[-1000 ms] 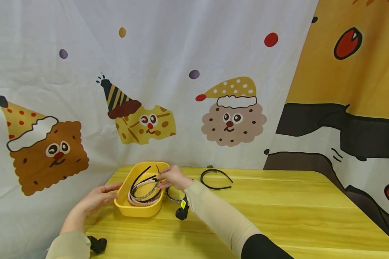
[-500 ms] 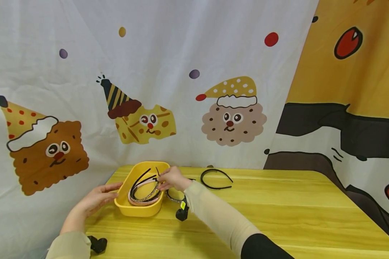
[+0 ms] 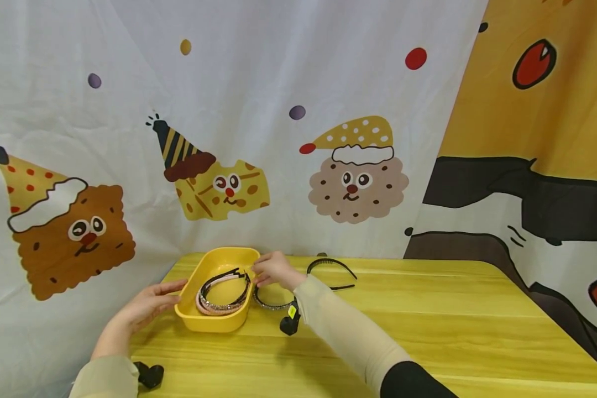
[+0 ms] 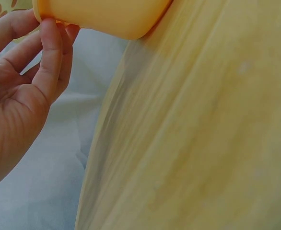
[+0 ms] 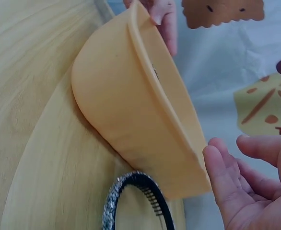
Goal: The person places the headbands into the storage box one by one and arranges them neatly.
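Several headbands, black, pink and glittery, lie nested in a yellow plastic basket. At the basket's left rim, my left hand rests its fairly straight fingertips against the edge. In the left wrist view, those fingertips meet the basket just under its lip. My right hand hovers by the right rim, thumb and fingers apart with nothing between them in the right wrist view. Below it, a glittery headband with black comb teeth stands on the table against the basket's outer wall.
A black toothed headband lies farther right on the yellow wood-grain table. Behind the table hangs a white cloth printed with cartoon snacks. A wrist camera hangs under the right wrist.
My right hand has let go of a black headband, which has dropped flat among the others in the basket, and has drawn back right past the rim. The left hand stays put.
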A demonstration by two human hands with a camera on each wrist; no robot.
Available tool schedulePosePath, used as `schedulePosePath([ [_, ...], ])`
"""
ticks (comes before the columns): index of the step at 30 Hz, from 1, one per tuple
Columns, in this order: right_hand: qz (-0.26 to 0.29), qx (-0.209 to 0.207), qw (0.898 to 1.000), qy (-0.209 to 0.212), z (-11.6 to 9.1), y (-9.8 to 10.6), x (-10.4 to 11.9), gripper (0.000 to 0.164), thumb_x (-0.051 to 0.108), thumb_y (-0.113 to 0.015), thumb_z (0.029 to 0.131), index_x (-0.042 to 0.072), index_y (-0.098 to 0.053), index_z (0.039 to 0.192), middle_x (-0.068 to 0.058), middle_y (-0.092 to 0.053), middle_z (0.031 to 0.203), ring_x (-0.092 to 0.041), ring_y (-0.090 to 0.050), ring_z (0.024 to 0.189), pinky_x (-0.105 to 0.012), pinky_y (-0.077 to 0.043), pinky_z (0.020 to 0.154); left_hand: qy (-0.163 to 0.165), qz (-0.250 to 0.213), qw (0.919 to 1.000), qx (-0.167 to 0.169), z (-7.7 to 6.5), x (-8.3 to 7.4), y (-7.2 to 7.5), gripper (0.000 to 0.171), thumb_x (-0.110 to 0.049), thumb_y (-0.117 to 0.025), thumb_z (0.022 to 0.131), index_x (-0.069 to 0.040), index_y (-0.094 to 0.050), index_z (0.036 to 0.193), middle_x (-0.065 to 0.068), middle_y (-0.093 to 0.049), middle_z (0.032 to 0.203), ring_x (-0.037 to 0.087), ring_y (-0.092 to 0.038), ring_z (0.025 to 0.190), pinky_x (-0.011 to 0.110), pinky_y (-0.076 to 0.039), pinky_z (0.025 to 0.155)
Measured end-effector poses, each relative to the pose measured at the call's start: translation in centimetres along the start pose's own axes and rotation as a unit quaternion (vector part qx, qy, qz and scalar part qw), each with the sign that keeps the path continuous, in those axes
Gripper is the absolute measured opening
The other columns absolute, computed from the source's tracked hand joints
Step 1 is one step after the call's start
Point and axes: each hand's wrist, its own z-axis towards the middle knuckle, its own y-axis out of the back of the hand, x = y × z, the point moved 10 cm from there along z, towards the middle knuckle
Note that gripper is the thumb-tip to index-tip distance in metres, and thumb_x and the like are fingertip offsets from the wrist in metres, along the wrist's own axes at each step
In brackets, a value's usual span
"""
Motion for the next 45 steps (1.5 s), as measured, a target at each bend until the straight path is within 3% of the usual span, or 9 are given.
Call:
schedulePosePath([
  [6,0.029,-0.015,0.999,0.007,-1.1,3.3,-0.2,0.039,0.005,-0.061,0.094,-0.013,-0.054,0.128,-0.023,-0.063,0.105,-0.029,-0.069,0.074,-0.036,-0.058,0.07,0.002,0.009,1.0,-0.002,0.2,-0.2,-0.1,0.062,-0.011,-0.056,0.099,0.012,-0.026,0.147,0.031,-0.023,0.152,-0.001,-0.052,0.112,0.016,-0.043,0.09],
  [12,0.051,-0.059,0.997,-0.004,-2.4,7.5,-1.8,0.039,0.008,-0.06,0.096,-0.01,-0.054,0.13,-0.02,-0.062,0.109,-0.026,-0.069,0.074,-0.035,-0.058,0.073,0.013,0.008,0.9999,0.001,0.2,0.0,-0.2,0.063,-0.013,-0.056,0.099,0.012,-0.024,0.148,0.031,-0.022,0.152,-0.001,-0.052,0.111,0.018,-0.044,0.091],
  [18,0.086,-0.101,0.991,-0.019,-3.3,11.2,-4.3,0.031,0.007,-0.059,0.096,-0.008,-0.059,0.123,-0.014,-0.06,0.091,-0.021,-0.066,0.068,-0.04,-0.057,0.079,0.01,0.012,0.9999,0.002,0.2,0.2,0.1,0.064,-0.013,-0.056,0.099,0.013,-0.023,0.148,0.031,-0.023,0.152,-0.004,-0.053,0.108,0.018,-0.045,0.09],
  [21,0.095,-0.117,0.988,-0.027,-3.9,12.6,-5.8,0.03,0.004,-0.057,0.096,-0.01,-0.058,0.123,-0.018,-0.063,0.091,-0.021,-0.067,0.068,-0.041,-0.056,0.079,0.016,0.013,0.9998,-0.002,0.0,0.1,0.0,0.064,-0.014,-0.056,0.099,0.012,-0.023,0.148,0.031,-0.023,0.152,-0.004,-0.053,0.107,0.019,-0.046,0.09],
  [25,0.089,-0.132,0.987,-0.034,-4.6,14.1,-7.8,0.038,0.001,-0.055,0.096,-0.013,-0.05,0.132,-0.029,-0.063,0.106,-0.02,-0.068,0.068,-0.038,-0.058,0.074,0.021,0.009,0.9997,-0.004,-0.1,0.0,-0.2,0.065,-0.015,-0.056,0.099,0.013,-0.023,0.147,0.032,-0.022,0.152,-0.005,-0.053,0.106,0.021,-0.047,0.091],
  [31,0.093,-0.144,0.985,-0.038,-5.2,15.8,-9.5,0.042,-0.001,-0.055,0.096,-0.013,-0.047,0.135,-0.032,-0.063,0.109,-0.024,-0.069,0.071,-0.037,-0.058,0.068,0.017,-0.007,0.9998,-0.001,0.2,-0.1,-0.3,0.064,-0.012,-0.056,0.099,0.015,-0.023,0.146,0.03,-0.027,0.151,-0.004,-0.054,0.106,0.022,-0.047,0.091],
  [36,0.072,-0.144,0.986,-0.034,-5.7,16.5,-9.6,0.041,0.0,-0.056,0.094,-0.012,-0.05,0.133,-0.029,-0.067,0.096,-0.026,-0.069,0.069,-0.037,-0.059,0.065,0.016,-0.01,0.9998,0.001,0.3,0.0,-0.2,0.064,-0.011,-0.056,0.099,0.014,-0.023,0.147,0.019,-0.036,0.149,-0.005,-0.055,0.106,0.02,-0.047,0.09],
  [45,0.01,-0.104,0.993,-0.06,-6.1,16.3,-10.0,0.043,0.01,-0.057,0.097,-0.012,-0.05,0.133,-0.021,-0.068,0.083,-0.018,-0.066,0.06,-0.032,-0.058,0.06,0.01,-0.007,0.9999,0.002,0.2,-0.1,-0.4,0.064,-0.011,-0.055,0.099,0.014,-0.02,0.147,0.032,-0.021,0.152,-0.006,-0.054,0.106,0.021,-0.047,0.091],
])
